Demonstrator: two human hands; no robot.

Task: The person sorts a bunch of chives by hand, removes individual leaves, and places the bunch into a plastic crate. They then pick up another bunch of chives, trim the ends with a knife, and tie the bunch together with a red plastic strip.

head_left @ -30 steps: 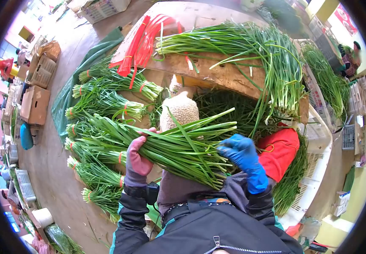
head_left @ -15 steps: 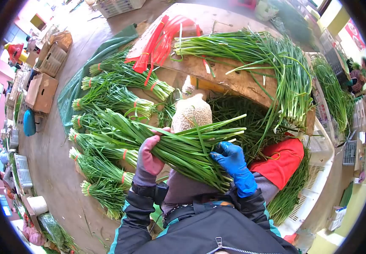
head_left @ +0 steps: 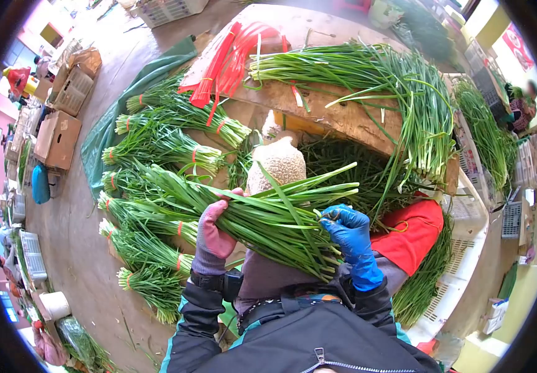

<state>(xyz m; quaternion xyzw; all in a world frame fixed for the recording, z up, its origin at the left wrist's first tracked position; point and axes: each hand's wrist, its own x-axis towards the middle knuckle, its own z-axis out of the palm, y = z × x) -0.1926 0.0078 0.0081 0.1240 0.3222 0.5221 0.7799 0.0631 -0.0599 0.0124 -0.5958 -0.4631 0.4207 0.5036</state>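
Observation:
A loose bunch of garlic chives (head_left: pixel 262 217) lies slantwise across my lap, its pale cut ends toward the right. My left hand (head_left: pixel 217 230), in a pink and grey glove, is closed around the bunch from its left side. My right hand (head_left: pixel 350 239), in a blue rubber glove, is pinched at the pale end of a chive stem near the bunch's right side. One broad leaf sticks up across the bunch in front of that hand. Behind the bunch is a knobbly beige fabric cover (head_left: pixel 279 166), apparently over my knee.
Several banded chive bundles (head_left: pixel 150 245) lie to the left beside a green tarp (head_left: pixel 103 140). Ahead, a wooden board (head_left: pixel 318 102) bears red tie strips (head_left: pixel 209 78) and loose chives (head_left: pixel 343 65). A white crate (head_left: pixel 461 248) stands at the right, beside a red cloth (head_left: pixel 412 233).
My right hand has shifted slightly right and up, fingers now pinched at a stem end. The broad leaf now leans up leftward. My left hand keeps its hold on the bunch.

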